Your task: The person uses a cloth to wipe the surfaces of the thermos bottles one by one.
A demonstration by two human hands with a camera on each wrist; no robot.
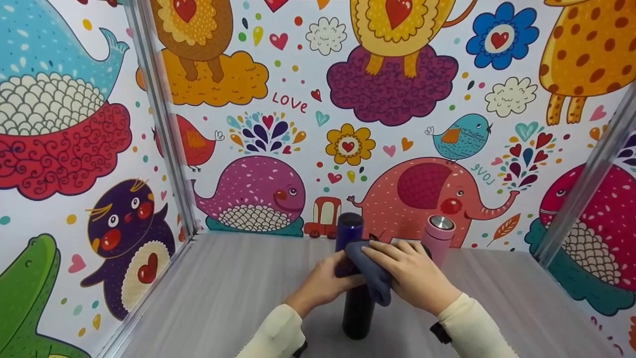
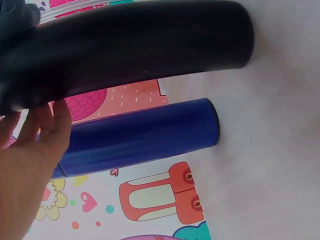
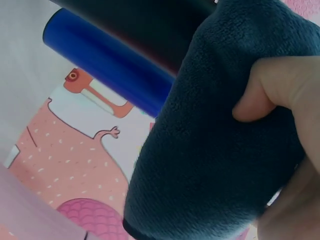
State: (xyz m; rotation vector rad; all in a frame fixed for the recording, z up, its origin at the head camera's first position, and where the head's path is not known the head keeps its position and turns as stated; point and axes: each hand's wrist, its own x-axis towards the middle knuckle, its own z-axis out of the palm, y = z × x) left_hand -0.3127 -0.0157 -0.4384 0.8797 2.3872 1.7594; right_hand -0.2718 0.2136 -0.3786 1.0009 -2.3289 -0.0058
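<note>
A black cylindrical bottle is held upright, slightly tilted, over the table. My left hand grips it near its top; in the left wrist view the fingers curl against its side. My right hand holds a dark grey-blue plush cloth over the bottle's upper part, covering it. In the right wrist view the thumb presses on the folded cloth. Right behind the hands stands a blue bottle with a dark top.
A pink bottle with a shiny metal lid stands behind my right hand. The grey wood-grain table meets a back wall printed with cartoon animals. Side panels with metal corner posts close in left and right.
</note>
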